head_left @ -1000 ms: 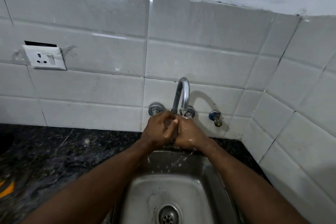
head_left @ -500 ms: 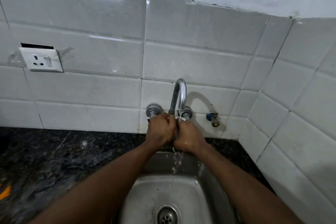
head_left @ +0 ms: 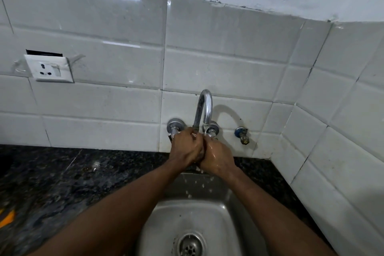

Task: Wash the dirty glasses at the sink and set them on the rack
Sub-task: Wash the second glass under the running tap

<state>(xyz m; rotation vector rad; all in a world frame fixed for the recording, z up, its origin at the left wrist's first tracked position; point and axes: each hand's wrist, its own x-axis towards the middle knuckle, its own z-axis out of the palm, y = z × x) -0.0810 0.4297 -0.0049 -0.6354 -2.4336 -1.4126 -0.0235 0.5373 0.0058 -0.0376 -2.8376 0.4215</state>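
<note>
On the left, the dark speckled stone counter (head_left: 62, 172) runs wide and flat up to the tiled wall (head_left: 104, 100), with an orange patch (head_left: 6, 217) at its near edge. A white socket (head_left: 49, 68) sits up on the glossy tiles, well clear of the water.

The steel sink (head_left: 199, 214) lies near and centre. It is smooth, round-cornered and spotted with drops, with a ringed drain (head_left: 190, 244) at the bottom. Above its far rim, the left hand (head_left: 186, 148) has its fingers curled over the right hand (head_left: 218, 158), which shines wet. I cannot tell how the right fingers lie.

A thin stream (head_left: 204, 130) falls on them from the curved chrome spout (head_left: 204, 108). A round valve (head_left: 175, 124) is touching or just behind the left knuckles, and a small blue-collared tap (head_left: 242, 134) is just to the right. The side wall (head_left: 342, 131) closes in tight beside the sink's right edge.
</note>
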